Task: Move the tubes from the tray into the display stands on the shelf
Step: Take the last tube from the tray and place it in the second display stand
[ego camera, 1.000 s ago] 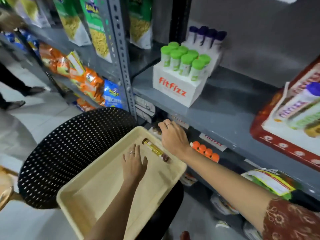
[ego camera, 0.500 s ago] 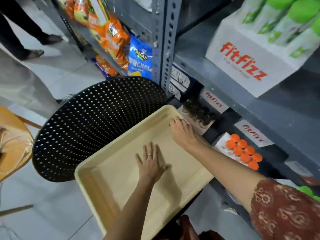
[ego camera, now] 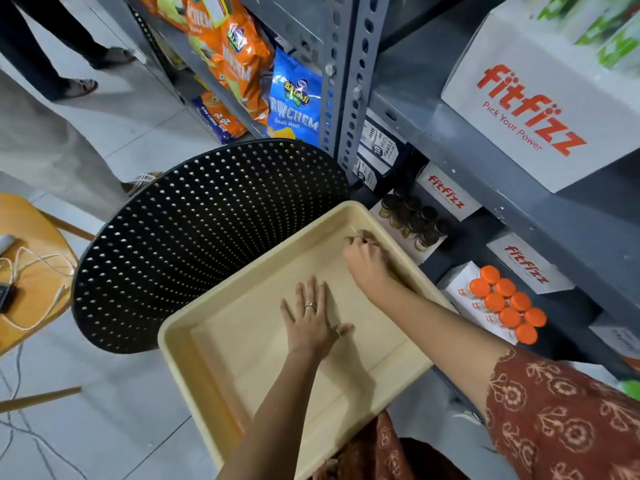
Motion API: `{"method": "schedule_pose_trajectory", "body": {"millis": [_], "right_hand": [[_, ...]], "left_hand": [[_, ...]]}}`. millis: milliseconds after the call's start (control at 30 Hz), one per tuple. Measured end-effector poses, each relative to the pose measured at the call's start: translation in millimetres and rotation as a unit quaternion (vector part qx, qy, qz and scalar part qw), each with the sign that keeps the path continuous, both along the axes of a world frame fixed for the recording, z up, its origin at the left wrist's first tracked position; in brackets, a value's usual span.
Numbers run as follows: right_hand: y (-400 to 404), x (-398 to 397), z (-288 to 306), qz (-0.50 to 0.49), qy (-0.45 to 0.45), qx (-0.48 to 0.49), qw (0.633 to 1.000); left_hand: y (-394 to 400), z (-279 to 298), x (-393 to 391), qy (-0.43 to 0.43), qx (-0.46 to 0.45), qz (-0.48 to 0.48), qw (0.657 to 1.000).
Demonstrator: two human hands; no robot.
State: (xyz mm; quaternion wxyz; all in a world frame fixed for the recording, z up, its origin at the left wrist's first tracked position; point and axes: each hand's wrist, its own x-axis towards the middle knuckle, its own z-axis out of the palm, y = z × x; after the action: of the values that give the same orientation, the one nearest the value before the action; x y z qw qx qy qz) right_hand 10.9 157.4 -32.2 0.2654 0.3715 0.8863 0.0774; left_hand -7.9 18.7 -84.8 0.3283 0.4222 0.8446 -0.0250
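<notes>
The left hand (ego camera: 313,320) lies flat with fingers spread on the floor of the cream tray (ego camera: 221,344), steadying it and holding nothing. Beyond it the right hand (ego camera: 363,261) curls at the tray's far rim — whether it pinches anything I cannot tell, since its fingers are turned away. The brown-capped tube that lay in the tray 1 second ago is gone from view, and the tray now shows bare. Just past the rim, the brown-capped tubes (ego camera: 412,220) stand in their Fitfizz stand — likely the last 1 is going in or already placed. Farther right sit the orange-capped tubes (ego camera: 505,303).
</notes>
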Motion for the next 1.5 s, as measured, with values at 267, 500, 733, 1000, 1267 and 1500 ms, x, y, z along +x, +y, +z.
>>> {"method": "schedule_pose_trajectory", "body": {"millis": [267, 500, 733, 1000, 1267, 1500], "right_hand": [[11, 16, 36, -0.008, 0.112, -0.019, 0.993], [27, 62, 112, -0.139, 0.219, -0.049, 0.965], [17, 143, 225, -0.222, 0.341, -0.084, 0.910], [-11, 260, 333, -0.235, 0.413, 0.015, 0.880], [-35, 385, 392, -0.281, 0.418, 0.103, 0.857], [-55, 474, 421, -0.371, 0.393, 0.124, 0.832]], "left_hand": [[6, 10, 2, 0.008, -0.010, 0.006, 1.000], [21, 58, 22, 0.058, 0.051, -0.029, 0.997], [57, 124, 80, 0.066, 0.178, -0.087, 0.978], [68, 178, 154, 0.072, 0.418, -0.204, 0.883], [85, 219, 255, 0.038, 0.461, -0.323, 0.825], [97, 238, 365, 0.051, 0.422, -0.384, 0.820]]}}
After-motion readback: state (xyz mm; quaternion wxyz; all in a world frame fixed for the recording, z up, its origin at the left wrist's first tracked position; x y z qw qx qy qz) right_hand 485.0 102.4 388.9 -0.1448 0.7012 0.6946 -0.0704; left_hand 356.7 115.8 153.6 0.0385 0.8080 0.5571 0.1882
